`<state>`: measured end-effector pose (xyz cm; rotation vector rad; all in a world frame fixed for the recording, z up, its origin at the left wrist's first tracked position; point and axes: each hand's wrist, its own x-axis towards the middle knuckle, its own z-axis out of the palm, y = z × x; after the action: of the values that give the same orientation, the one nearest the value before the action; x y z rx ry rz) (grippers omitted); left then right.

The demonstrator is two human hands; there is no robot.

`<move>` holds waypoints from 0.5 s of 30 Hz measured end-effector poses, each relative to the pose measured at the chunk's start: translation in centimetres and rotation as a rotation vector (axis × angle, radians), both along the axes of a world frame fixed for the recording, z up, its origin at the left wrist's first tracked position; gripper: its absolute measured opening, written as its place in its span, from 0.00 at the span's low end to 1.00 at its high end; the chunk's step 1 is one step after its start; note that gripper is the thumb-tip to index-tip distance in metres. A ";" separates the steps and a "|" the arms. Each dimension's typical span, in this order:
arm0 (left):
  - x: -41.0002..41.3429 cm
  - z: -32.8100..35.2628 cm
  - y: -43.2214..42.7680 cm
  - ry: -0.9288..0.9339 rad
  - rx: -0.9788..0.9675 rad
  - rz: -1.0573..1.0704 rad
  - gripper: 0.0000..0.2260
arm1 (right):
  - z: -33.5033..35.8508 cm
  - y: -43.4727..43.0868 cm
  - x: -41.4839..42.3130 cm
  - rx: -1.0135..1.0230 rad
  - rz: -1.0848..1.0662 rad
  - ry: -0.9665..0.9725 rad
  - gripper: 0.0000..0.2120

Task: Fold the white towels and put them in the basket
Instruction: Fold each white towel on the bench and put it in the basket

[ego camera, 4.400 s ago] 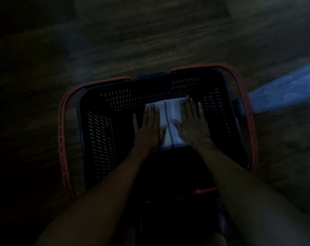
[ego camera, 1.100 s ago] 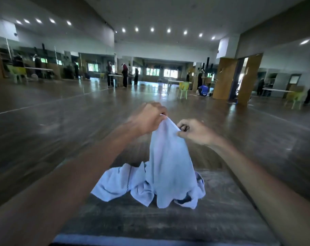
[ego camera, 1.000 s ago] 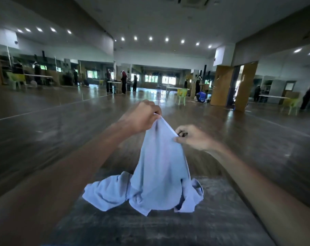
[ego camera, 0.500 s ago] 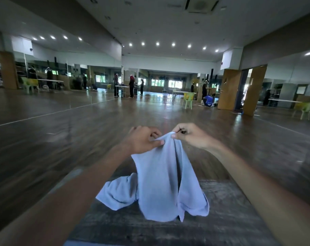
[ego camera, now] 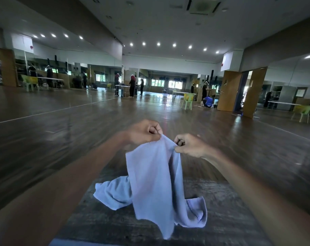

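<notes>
A white towel [ego camera: 154, 183] hangs in front of me, held up by its top edge. My left hand [ego camera: 143, 133] pinches that edge at its left end, and my right hand [ego camera: 189, 145] pinches it a short way to the right. The towel's lower part drapes down onto the dark table [ego camera: 221, 219]; one bunched end lies to the left, and a hemmed corner with dark stitching lies at the right. No basket is in view.
The table's far edge runs just behind the towel. Beyond it lies a wide wooden floor [ego camera: 62, 139]. Far off stand people, white tables, green chairs [ego camera: 188, 102] and wooden doors [ego camera: 228, 93].
After pressing a folded towel in the basket, I looked up and lifted another towel off the table. In the last half second my hands have moved slightly apart along its top edge.
</notes>
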<state>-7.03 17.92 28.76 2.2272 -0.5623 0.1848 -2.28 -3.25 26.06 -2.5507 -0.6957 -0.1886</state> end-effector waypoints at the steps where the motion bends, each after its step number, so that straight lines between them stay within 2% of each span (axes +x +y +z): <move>1: -0.2 0.5 0.2 -0.008 -0.013 0.001 0.04 | 0.1 0.0 0.1 -0.034 -0.018 -0.029 0.04; 4: -0.8 2.0 1.9 -0.049 -0.057 0.043 0.02 | 0.2 -1.0 0.8 -0.042 -0.059 -0.057 0.03; 8: -1.2 3.4 6.0 -0.123 -0.012 0.149 0.03 | 0.1 -3.2 1.5 0.040 -0.082 0.017 0.01; 9: -1.3 3.6 7.1 -0.137 -0.008 0.180 0.03 | 0.2 -3.6 1.7 0.062 -0.093 0.032 0.04; 12: -1.2 3.3 8.9 -0.182 0.075 0.252 0.04 | 0.6 -4.0 2.1 0.115 -0.086 0.045 0.08; 15: -1.0 1.5 6.9 -0.144 0.164 0.245 0.08 | 1.3 -2.0 1.0 0.198 -0.002 0.026 0.04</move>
<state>-8.03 24.85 30.25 2.4537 -0.3911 0.4426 -1.29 -5.24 27.40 -2.3615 -0.6316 -0.2138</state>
